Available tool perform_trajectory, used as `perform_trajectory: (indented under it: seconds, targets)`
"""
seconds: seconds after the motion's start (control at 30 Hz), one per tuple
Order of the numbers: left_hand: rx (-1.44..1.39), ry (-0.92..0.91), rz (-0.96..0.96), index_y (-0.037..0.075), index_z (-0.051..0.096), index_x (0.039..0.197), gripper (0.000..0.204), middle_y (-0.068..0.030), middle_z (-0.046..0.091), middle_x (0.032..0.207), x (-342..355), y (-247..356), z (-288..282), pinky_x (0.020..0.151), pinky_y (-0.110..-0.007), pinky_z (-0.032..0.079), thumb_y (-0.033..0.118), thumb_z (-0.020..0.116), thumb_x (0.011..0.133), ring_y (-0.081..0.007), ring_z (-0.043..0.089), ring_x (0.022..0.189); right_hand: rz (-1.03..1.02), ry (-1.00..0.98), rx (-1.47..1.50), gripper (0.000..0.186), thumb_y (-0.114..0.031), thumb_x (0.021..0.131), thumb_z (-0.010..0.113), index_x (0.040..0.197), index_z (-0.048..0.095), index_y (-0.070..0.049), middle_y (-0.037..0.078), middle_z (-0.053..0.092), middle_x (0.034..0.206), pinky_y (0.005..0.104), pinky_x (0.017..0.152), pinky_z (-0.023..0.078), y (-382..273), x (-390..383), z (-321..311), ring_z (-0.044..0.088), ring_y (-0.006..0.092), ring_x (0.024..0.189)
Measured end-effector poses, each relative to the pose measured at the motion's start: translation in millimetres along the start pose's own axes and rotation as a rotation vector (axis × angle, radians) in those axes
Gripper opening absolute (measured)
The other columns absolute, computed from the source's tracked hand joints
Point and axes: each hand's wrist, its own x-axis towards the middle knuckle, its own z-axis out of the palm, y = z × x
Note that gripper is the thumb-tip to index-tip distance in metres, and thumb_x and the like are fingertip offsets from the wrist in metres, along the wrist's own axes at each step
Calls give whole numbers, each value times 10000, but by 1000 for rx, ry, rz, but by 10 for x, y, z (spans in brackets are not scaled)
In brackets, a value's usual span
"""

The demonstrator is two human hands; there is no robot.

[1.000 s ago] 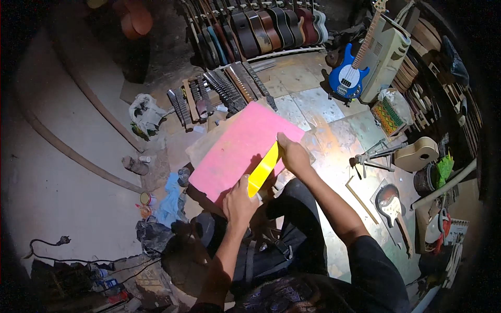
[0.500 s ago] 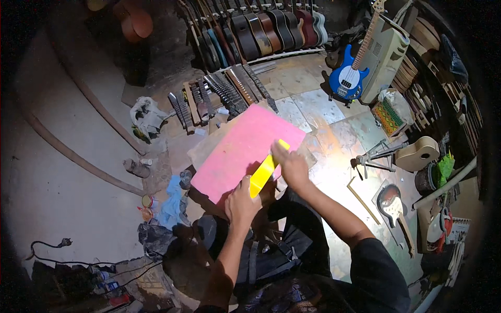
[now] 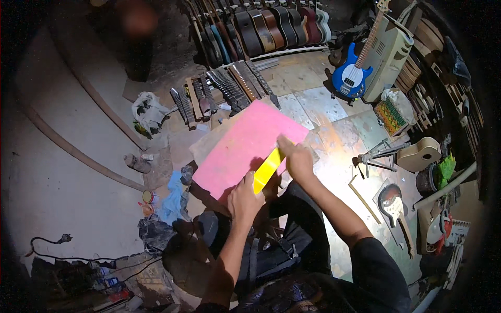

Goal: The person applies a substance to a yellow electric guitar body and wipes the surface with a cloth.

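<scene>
My left hand is closed round the lower end of a bright yellow strip, thumb along it. My right hand is at the strip's upper end, fingers bent over it and slightly blurred by motion. The strip slants above the near edge of a pink rectangular sheet, which lies on a stained, paler board in front of my knees. The undersides of both hands are hidden.
Several tools or metal strips lie behind the board, below racked guitars. A blue bass stands behind right; an acoustic guitar and sunburst body are at right. Blue cloth lies left.
My right hand has shifted along the yellow strip, down and then up again, uncovering and covering its upper end. My left hand and the strip have moved only slightly.
</scene>
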Motion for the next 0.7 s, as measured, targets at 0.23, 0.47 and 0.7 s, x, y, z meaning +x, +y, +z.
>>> perform_trajectory:
  seconds: [0.23,0.47,0.7]
  targets:
    - [19,-4,-38,137,584,1284,476,-210,743,1012,14,-16,-1,777,-565,543,175,697,824,-454,707,905,-96,79,-25,564,13,838,561,1375,646,-135,104,647,1405,433,723,551,-11,32,-15,672,341,791]
    - [10,9,-34,135,589,1281,455,-215,739,1010,20,-46,-19,779,-567,542,187,689,841,-463,701,909,-67,28,-84,566,22,852,553,1404,602,-95,142,605,1449,460,756,549,-14,81,-41,675,393,836]
    - [26,-4,-41,136,589,1280,434,-221,737,992,-11,-36,-28,778,-571,541,179,669,855,-462,701,902,71,11,-84,512,12,891,508,1388,606,-67,253,671,1276,500,910,543,-151,139,-135,675,450,1046]
